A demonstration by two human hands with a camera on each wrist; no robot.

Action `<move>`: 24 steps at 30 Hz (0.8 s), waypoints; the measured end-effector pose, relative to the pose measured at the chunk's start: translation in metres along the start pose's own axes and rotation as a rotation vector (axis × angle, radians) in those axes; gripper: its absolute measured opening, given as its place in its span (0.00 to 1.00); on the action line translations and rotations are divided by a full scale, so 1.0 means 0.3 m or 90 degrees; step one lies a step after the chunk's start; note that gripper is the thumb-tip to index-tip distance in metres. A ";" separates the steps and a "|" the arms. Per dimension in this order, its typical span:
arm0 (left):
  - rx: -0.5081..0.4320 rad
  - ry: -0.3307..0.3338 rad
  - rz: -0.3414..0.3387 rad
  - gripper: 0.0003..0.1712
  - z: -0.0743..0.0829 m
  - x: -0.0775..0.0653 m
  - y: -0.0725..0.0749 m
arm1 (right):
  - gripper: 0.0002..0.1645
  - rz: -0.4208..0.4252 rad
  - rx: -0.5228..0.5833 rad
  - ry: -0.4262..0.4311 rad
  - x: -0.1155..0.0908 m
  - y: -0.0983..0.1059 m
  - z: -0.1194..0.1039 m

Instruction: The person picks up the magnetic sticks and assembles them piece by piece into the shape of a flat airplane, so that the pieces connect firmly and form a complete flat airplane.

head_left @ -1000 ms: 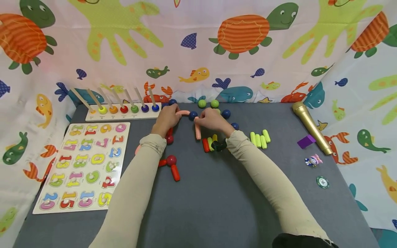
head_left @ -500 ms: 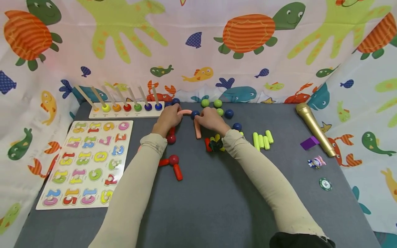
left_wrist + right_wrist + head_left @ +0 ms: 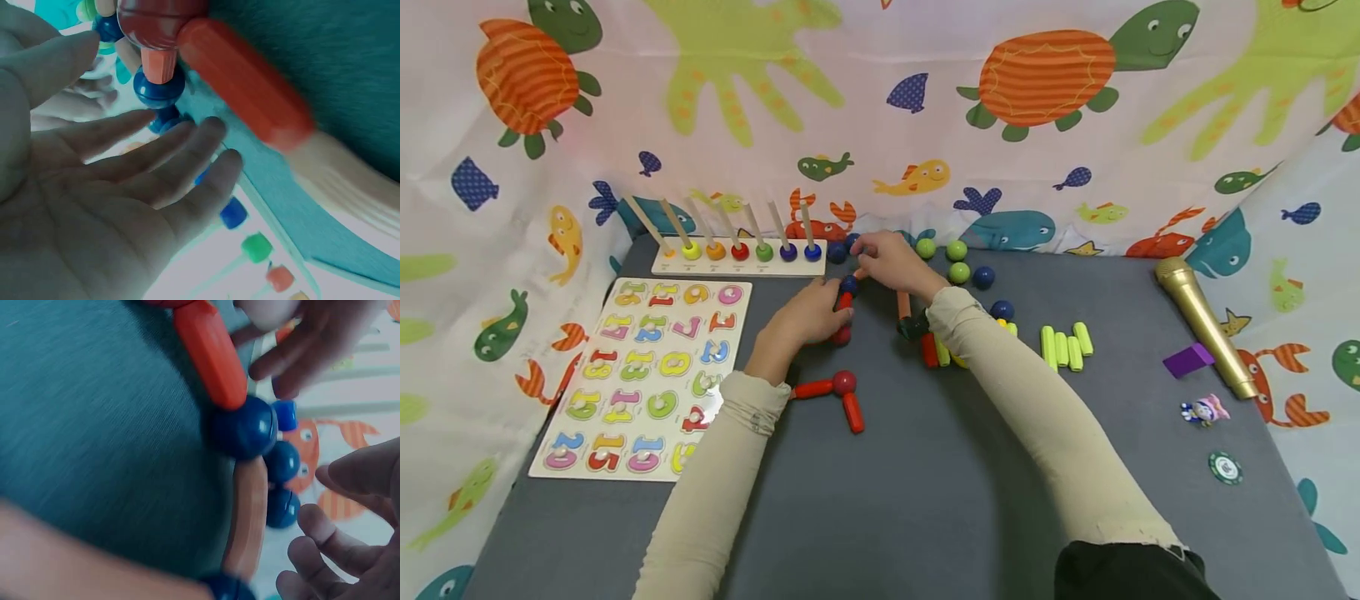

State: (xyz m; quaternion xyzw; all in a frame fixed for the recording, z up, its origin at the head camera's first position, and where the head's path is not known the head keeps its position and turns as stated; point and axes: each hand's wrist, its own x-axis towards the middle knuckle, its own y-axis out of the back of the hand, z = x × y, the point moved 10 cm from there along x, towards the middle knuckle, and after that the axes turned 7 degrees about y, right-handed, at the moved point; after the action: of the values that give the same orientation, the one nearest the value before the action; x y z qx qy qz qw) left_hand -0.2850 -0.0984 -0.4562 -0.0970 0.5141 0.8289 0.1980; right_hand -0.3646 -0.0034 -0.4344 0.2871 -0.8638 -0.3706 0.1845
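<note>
A chain of balls and sticks lies at the far middle of the table. In the right wrist view its red stick point(image 3: 209, 356) meets a blue ball point(image 3: 244, 428), from which a curved peach stick point(image 3: 249, 512) leads to another blue ball point(image 3: 228, 587). My left hand point(image 3: 801, 321) is beside the red stick; the left wrist view shows its fingers point(image 3: 181, 162) spread and nothing held. Over the curved stick, my right hand point(image 3: 891, 262) has loosely bent fingers point(image 3: 319, 525), apart from the pieces. A dark red ball point(image 3: 159, 22) joins the near end of the red stick.
Left are a number puzzle board point(image 3: 625, 462) and a peg board point(image 3: 692, 265). Red sticks meet at a red ball point(image 3: 845, 382). Lime sticks point(image 3: 1062, 348), green balls point(image 3: 958, 272), a gold microphone point(image 3: 1206, 325), purple block point(image 3: 1188, 360), small figurine point(image 3: 1205, 410) and poker chip point(image 3: 1225, 468) lie right.
My left hand has drawn back toward me from the blue ball and peach stick. My right hand has moved left, off the second blue ball. The head view has swung left.
</note>
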 end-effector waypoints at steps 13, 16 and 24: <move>0.033 -0.027 0.004 0.35 -0.021 -0.106 -0.053 | 0.32 -0.122 -0.185 -0.067 0.129 -0.132 0.014; 0.032 -0.029 0.004 0.35 -0.013 -0.104 -0.052 | 0.28 -0.081 -0.151 -0.071 0.121 -0.103 0.020; 0.035 -0.034 0.082 0.28 -0.014 -0.067 -0.012 | 0.25 0.010 0.006 -0.064 0.010 0.023 0.001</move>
State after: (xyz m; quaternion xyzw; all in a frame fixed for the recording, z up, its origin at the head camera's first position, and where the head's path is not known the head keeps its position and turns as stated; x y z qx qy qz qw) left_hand -0.2655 -0.1052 -0.4538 -0.0359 0.5362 0.8279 0.1606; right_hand -0.3695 -0.0012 -0.4292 0.2621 -0.8760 -0.3790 0.1422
